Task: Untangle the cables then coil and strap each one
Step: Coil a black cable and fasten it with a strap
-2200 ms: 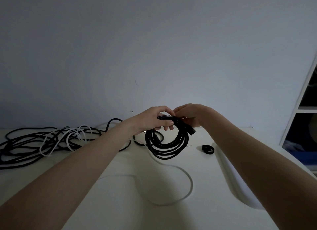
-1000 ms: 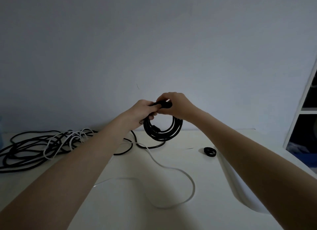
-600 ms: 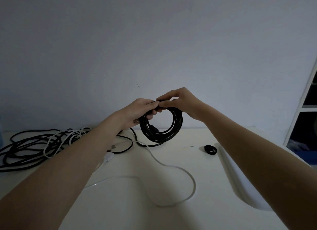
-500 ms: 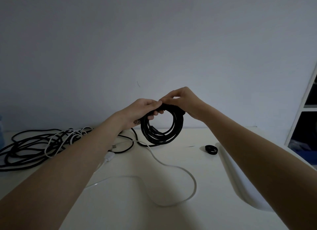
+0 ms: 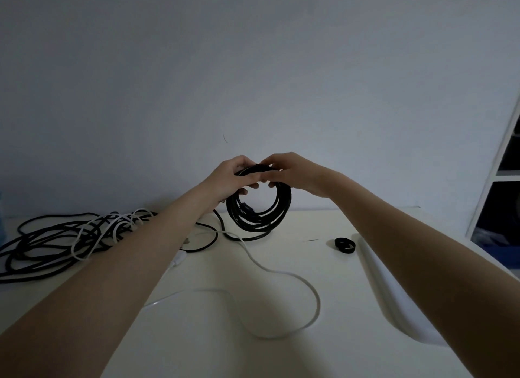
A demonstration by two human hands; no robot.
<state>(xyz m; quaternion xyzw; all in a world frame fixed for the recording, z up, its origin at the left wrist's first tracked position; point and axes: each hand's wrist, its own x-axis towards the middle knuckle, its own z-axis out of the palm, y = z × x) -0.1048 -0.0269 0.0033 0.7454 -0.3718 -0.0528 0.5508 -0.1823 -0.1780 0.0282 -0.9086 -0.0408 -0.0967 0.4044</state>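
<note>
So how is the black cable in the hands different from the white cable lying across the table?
The black cable is wound into a neat round coil; the white cable sprawls in one loose, open curve. The black cable is held up by the left hand and right hand; the white cable lies flat on the table, untouched. Neither shows a strap that I can make out.

The top of the black cable coil [image 5: 259, 208] is covered by the left hand [image 5: 229, 179] and right hand [image 5: 292, 172], so any strap there can't be made out. The tangled cables [image 5: 56, 242] run off the left edge. The shelf unit [image 5: 503, 180] is cropped at the right.
</note>
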